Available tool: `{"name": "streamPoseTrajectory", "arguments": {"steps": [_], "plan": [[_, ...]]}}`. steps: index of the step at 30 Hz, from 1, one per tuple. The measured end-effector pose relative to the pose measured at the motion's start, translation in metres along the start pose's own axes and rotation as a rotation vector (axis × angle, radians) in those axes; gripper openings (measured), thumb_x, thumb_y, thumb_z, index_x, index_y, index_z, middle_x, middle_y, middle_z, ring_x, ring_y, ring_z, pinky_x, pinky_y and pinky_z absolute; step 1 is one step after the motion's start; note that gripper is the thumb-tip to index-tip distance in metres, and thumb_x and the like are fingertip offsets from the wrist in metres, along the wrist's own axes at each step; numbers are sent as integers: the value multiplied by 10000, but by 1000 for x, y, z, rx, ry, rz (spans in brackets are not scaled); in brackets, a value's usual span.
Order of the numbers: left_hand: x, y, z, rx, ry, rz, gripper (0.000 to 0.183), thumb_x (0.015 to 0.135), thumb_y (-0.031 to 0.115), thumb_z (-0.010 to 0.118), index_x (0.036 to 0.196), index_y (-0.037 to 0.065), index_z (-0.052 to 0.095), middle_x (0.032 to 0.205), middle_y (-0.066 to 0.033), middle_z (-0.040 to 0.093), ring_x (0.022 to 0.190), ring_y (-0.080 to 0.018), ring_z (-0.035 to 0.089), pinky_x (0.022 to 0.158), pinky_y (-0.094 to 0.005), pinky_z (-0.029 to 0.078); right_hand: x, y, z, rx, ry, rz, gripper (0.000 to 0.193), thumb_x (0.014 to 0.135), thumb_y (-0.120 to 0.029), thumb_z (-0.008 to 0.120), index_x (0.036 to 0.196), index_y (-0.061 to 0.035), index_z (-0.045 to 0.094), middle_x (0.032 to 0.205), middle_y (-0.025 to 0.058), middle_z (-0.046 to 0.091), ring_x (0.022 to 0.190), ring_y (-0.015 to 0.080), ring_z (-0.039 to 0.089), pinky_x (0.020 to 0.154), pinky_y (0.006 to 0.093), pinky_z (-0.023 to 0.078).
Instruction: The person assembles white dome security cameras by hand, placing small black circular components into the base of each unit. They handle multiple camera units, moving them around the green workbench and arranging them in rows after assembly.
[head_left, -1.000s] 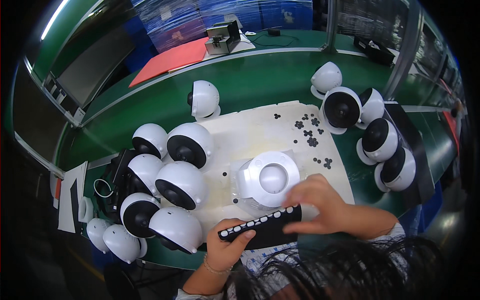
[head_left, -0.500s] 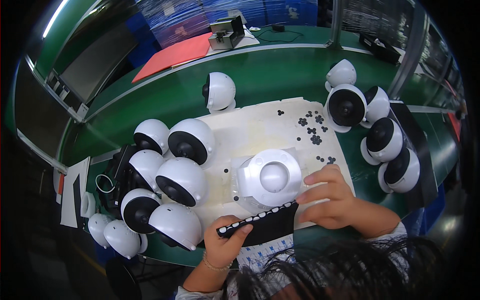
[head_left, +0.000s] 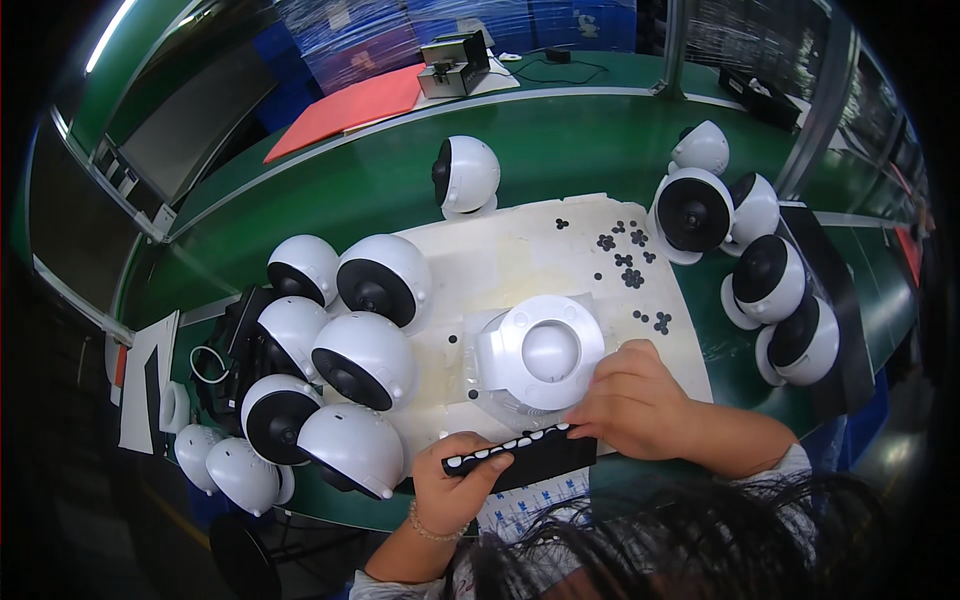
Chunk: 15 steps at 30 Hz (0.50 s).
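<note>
My left hand point(head_left: 450, 485) is closed around the left end of a black sheet of round stick-on pads point(head_left: 545, 462), thumb on top. White round spots run along the sheet's bent upper edge. At the right end of that edge, my right hand point(head_left: 635, 405) pinches with its fingertips; whether a loose pad is between them is hidden. Just beyond the sheet, a white round camera point(head_left: 490, 355) lies with its ring-shaped base upward on clear plastic. The black pads point(head_left: 632, 278) lie scattered and in small clusters on the pale work mat point(head_left: 500, 235).
Several white ball cameras point(head_left: 365, 360) with black fronts crowd the left side, next to black items point(head_left: 245, 335). More cameras point(head_left: 692, 210) stand at the right. A single camera point(head_left: 470, 175) stands beyond the mat on a green surface point(head_left: 330, 180). A blue-printed white sheet point(head_left: 535, 505) lies nearest me.
My right hand has moved left and down onto the sheet's edge, its fingers closing. The lone camera at the back and the farthest one at the right have shifted rightward.
</note>
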<state>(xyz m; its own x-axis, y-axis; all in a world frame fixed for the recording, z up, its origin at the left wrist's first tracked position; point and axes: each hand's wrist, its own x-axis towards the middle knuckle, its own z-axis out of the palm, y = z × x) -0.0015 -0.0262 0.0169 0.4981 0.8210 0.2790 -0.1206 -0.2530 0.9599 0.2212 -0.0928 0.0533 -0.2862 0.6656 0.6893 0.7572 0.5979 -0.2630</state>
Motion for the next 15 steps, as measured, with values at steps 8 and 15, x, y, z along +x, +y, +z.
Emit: {"name": "streamPoseTrajectory", "arguments": {"steps": [8,15], "plan": [[2,12,0,138,-25,-98,156,696,45,715,706,-44,587,576,-39,547,520,-73,471,477,-218,375,5,-3,-5,-32,-19,32,213,667,-195,717,845,-128,619,806,-12,555,871,179,527,722,319,351],[0,11,-1,99,8,-166,157,703,46,709,722,-52,587,593,-46,553,525,-75,474,481,-216,383,5,-6,-4,-131,-20,-40,198,668,-217,707,823,-129,621,823,-9,567,901,157,539,711,315,367]]}}
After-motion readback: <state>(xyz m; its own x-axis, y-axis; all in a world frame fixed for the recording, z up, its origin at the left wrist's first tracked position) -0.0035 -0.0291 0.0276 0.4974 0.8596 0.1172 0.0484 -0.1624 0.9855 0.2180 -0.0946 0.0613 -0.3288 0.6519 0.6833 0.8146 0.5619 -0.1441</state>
